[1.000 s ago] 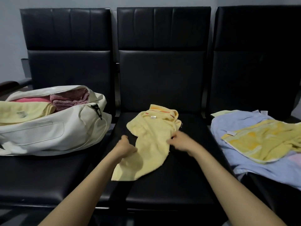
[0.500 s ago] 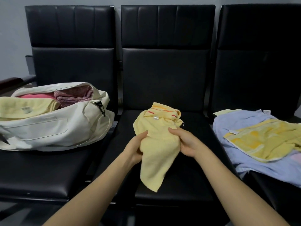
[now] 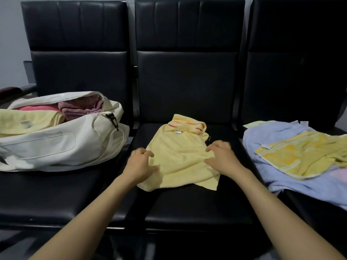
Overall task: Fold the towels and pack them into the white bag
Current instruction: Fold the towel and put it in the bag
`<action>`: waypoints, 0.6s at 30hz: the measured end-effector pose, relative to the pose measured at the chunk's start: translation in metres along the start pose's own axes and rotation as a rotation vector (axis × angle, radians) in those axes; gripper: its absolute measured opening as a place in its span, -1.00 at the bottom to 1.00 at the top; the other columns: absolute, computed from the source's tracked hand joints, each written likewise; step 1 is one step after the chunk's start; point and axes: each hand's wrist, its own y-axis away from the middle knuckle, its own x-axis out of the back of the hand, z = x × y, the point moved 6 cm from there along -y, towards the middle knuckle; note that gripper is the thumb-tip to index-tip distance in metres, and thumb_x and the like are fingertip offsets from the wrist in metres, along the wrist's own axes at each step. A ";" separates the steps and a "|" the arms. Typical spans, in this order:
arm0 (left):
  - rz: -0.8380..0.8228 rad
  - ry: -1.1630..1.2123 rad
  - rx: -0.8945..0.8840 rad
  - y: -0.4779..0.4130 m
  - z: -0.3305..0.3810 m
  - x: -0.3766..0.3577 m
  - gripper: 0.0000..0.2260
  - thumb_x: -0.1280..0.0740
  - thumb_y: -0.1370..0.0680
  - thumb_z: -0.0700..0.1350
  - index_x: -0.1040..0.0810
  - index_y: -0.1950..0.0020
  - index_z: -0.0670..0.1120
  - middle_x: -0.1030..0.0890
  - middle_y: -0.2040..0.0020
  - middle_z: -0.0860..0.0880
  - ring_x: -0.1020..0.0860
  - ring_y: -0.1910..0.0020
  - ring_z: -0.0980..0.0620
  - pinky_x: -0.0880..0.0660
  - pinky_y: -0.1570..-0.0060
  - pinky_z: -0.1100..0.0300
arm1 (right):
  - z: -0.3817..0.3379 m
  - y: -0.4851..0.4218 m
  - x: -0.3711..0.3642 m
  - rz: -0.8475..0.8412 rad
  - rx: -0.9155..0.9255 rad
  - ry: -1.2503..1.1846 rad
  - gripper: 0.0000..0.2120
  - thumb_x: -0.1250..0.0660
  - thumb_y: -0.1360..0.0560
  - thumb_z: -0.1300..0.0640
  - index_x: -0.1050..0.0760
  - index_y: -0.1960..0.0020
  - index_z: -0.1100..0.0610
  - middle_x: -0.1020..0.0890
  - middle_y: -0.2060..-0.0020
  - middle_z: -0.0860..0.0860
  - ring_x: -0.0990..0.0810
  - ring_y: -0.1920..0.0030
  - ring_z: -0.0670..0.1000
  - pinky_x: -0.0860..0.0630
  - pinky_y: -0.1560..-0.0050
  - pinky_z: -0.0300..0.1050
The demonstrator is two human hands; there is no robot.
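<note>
Yellow towel (image 3: pixel 178 160) on black seat (image 3: pixel 197 209), hands (image 3: pixel 140 164) (image 3: pixel 222 158) touching it

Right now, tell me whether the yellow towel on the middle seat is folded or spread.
Spread, not folded: the yellow towel lies flat on the middle seat, wrinkled, only its far striped edge turned over.

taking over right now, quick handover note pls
Left hand and right hand: both rest on the pale yellow towel, fingers spread, gripping nothing.
That towel lies rumpled, not yet folded, on the middle seat.
White bag: on the left seat, unzipped, towels already inside.
Left to do: fold this one, then the blue towel and yellow striped towel heaped on the right seat; pack all three.
</note>
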 end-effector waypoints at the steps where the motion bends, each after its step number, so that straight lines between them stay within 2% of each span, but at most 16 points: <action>1: -0.089 0.103 -0.036 0.000 0.003 -0.007 -0.44 -0.41 -0.48 0.07 -0.36 -0.43 -0.04 -0.26 -0.46 -0.06 -0.19 -0.45 -0.07 -0.21 -0.41 0.07 | -0.005 0.005 -0.006 -0.080 0.049 -0.058 -0.62 -0.37 -0.50 0.00 -0.45 -0.30 0.03 -0.39 -0.31 -0.01 -0.35 -0.31 0.01 -0.36 -0.23 -0.12; 3: -0.229 0.047 -0.121 -0.001 0.008 -0.019 -0.31 -0.43 -0.45 0.12 -0.25 -0.51 0.00 -0.19 -0.52 -0.02 -0.13 -0.50 -0.02 -0.14 -0.46 0.08 | -0.014 0.018 -0.023 -0.285 0.108 -0.023 -0.54 -0.40 -0.47 -0.05 -0.44 -0.31 0.05 -0.47 -0.25 -0.01 -0.46 -0.18 -0.02 -0.42 -0.15 -0.17; 4: -0.272 -0.045 -0.153 0.000 0.009 -0.026 -0.28 -0.42 -0.46 0.14 -0.20 -0.53 0.02 -0.17 -0.53 0.00 -0.13 -0.51 -0.01 -0.12 -0.47 0.09 | -0.016 0.024 -0.031 -0.356 0.127 0.055 -0.47 -0.40 -0.46 -0.09 -0.40 -0.35 0.06 -0.46 -0.26 0.00 -0.45 -0.20 -0.01 -0.43 -0.18 -0.15; 7: -0.344 -0.107 -0.123 -0.002 0.004 -0.037 -0.25 -0.37 -0.47 0.19 -0.11 -0.55 0.01 -0.27 -0.49 0.02 -0.29 -0.44 -0.03 -0.26 -0.38 0.10 | -0.018 0.031 -0.038 -0.353 0.123 0.120 -0.37 -0.34 -0.51 -0.11 -0.22 -0.47 0.06 -0.43 -0.28 0.03 -0.41 -0.26 0.04 -0.41 -0.24 -0.07; 10: -0.312 -0.147 -0.091 0.001 0.008 -0.029 -0.25 -0.35 -0.48 0.21 -0.06 -0.56 0.10 -0.50 -0.28 -0.01 -0.48 -0.24 -0.06 -0.42 -0.18 0.09 | -0.012 0.030 -0.034 -0.381 0.081 0.084 -0.43 -0.29 -0.54 -0.12 -0.25 -0.45 0.10 -0.51 -0.12 0.04 -0.49 -0.12 0.04 -0.45 -0.12 -0.08; 12: -0.361 -0.220 -0.099 0.007 0.014 -0.029 -0.36 -0.30 -0.49 0.26 -0.20 -0.51 0.11 -0.54 -0.22 -0.03 -0.49 -0.21 -0.07 -0.42 -0.14 0.09 | -0.003 0.031 -0.034 -0.447 0.035 0.066 -0.37 -0.31 -0.52 -0.15 -0.22 -0.47 0.11 -0.49 -0.23 0.06 -0.48 -0.19 0.06 -0.44 -0.17 -0.08; 14: -0.402 -0.197 -0.076 0.011 0.016 -0.027 -0.45 -0.35 -0.46 0.25 -0.39 -0.40 0.08 -0.55 -0.20 -0.03 -0.49 -0.20 -0.05 -0.42 -0.11 0.11 | 0.001 0.034 -0.033 -0.483 0.016 0.030 -0.30 -0.32 -0.52 -0.15 -0.14 -0.52 0.09 -0.40 -0.37 0.07 -0.42 -0.31 0.09 -0.38 -0.24 -0.09; 16: -0.368 -0.209 -0.089 0.011 0.019 -0.022 -0.57 -0.40 -0.43 0.21 -0.54 -0.22 0.03 -0.55 -0.14 -0.01 -0.50 -0.15 -0.02 -0.44 -0.05 0.11 | -0.001 0.035 -0.032 -0.486 0.045 0.028 -0.40 -0.35 -0.51 -0.12 -0.26 -0.46 0.04 -0.43 -0.31 -0.02 -0.43 -0.26 0.05 -0.38 -0.18 -0.14; 18: -0.349 -0.235 -0.175 0.011 0.024 -0.023 -0.71 -0.39 -0.44 0.16 -0.57 -0.01 -0.02 -0.48 -0.18 0.01 -0.45 -0.17 0.00 -0.44 -0.08 0.12 | -0.002 0.032 -0.032 -0.454 0.084 0.051 -0.57 -0.39 -0.47 -0.08 -0.42 -0.29 -0.01 -0.42 -0.16 -0.06 -0.40 -0.17 0.00 -0.37 -0.11 -0.17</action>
